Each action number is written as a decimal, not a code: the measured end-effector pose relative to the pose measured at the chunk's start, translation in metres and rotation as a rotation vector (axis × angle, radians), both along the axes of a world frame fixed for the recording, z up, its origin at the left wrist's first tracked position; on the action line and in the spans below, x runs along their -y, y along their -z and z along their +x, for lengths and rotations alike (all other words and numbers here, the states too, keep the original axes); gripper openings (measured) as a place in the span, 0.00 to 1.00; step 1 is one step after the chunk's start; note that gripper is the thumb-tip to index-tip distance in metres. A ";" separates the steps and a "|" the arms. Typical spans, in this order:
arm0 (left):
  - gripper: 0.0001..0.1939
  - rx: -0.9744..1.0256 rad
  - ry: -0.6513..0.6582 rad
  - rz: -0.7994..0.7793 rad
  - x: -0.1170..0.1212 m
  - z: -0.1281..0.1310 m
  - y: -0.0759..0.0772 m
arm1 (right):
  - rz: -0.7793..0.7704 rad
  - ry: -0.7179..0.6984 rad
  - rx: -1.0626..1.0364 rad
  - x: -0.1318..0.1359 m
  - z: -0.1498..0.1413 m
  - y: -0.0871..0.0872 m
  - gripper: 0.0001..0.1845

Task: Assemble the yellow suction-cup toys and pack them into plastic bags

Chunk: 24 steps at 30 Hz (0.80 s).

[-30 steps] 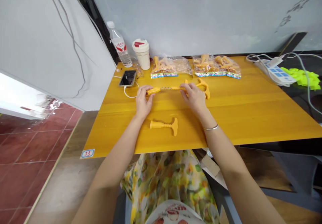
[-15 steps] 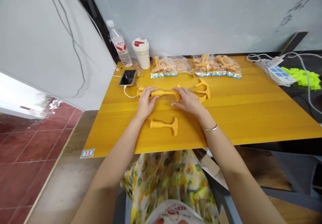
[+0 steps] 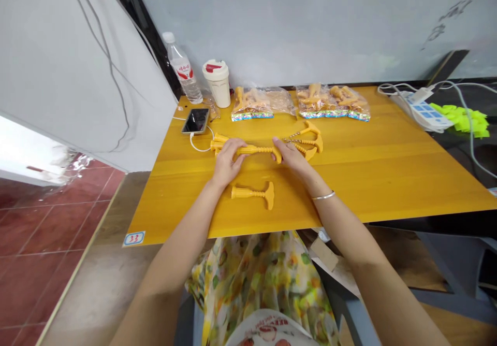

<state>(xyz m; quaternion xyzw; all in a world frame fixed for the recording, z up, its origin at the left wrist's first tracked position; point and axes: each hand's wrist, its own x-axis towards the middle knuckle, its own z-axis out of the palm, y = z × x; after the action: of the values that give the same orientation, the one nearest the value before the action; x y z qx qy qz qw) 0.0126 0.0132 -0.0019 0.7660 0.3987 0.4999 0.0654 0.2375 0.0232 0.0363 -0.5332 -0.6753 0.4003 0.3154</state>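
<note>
Tilted since the last frame: yellow T-handle (image 3: pixel 248 150) sits curled in left hand (image 3: pixel 228 162); right hand (image 3: pixel 292 158) touches its crossbar, grip unclear; a slip could drop it.

Your yellow wood-grain tabletop (image 3: pixel 373 172), viewed from above. Along the far edge, left to right: a plastic water bottle (image 3: pixel 181 69), a white lidded cup (image 3: pixel 217 83), and two clear bags of yellow parts (image 3: pixel 262 104) (image 3: pixel 332 102). Nearer you: a smartphone (image 3: pixel 195 120) with a white cable (image 3: pixel 196 146), chained yellow T-handled pieces (image 3: pixel 308 141), a single yellow T-handled piece (image 3: pixel 252 195), and a corner sticker numbered 33 (image 3: pixel 134 238).
</note>
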 end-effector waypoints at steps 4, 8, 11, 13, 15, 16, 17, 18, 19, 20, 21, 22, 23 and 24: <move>0.17 0.048 -0.025 -0.159 -0.004 0.005 0.007 | 0.119 0.143 -0.101 -0.003 -0.005 0.006 0.29; 0.20 0.123 0.028 -0.307 -0.009 0.007 0.012 | 0.304 0.146 -0.101 0.000 -0.003 0.008 0.30; 0.19 0.204 0.081 -0.397 -0.009 0.006 0.011 | 0.317 -0.057 -0.051 0.004 0.005 0.005 0.34; 0.19 0.297 0.116 -0.477 -0.009 0.004 0.008 | 0.300 -0.203 -0.010 0.004 0.010 0.003 0.45; 0.21 0.389 0.153 -0.540 -0.007 0.003 0.004 | 0.303 -0.264 0.050 0.001 0.013 0.004 0.51; 0.22 0.419 0.171 -0.554 -0.006 0.002 0.003 | 0.324 -0.263 0.086 -0.001 0.014 0.005 0.50; 0.22 0.434 0.185 -0.557 -0.006 0.002 0.001 | 0.361 -0.248 0.121 -0.003 0.014 0.007 0.46; 0.22 0.437 0.195 -0.551 -0.005 0.002 0.000 | 0.409 -0.226 0.150 -0.005 0.014 0.009 0.42; 0.22 0.430 0.198 -0.539 -0.005 0.002 -0.001 | 0.455 -0.199 0.174 -0.007 0.014 0.011 0.38; 0.23 0.419 0.196 -0.522 -0.004 0.002 -0.001 | 0.488 -0.170 0.196 -0.009 0.013 0.012 0.36; 0.23 0.407 0.187 -0.503 -0.004 0.002 -0.001 | 0.496 -0.145 0.219 -0.009 0.012 0.013 0.34; 0.23 0.395 0.175 -0.483 -0.004 0.002 0.000 | 0.471 -0.123 0.242 -0.009 0.010 0.013 0.33; 0.23 0.384 0.162 -0.464 -0.004 0.002 0.001 | 0.415 -0.105 0.262 -0.008 0.008 0.012 0.33; 0.23 0.375 0.153 -0.446 -0.005 0.002 0.002 | 0.339 -0.091 0.266 -0.007 0.006 0.011 0.34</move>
<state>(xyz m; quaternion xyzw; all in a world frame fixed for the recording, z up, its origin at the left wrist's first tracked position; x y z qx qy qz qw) 0.0147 0.0178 -0.0042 0.6550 0.4209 0.5262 0.3419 0.2435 0.0298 0.0255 -0.4897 -0.7919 0.2208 0.2904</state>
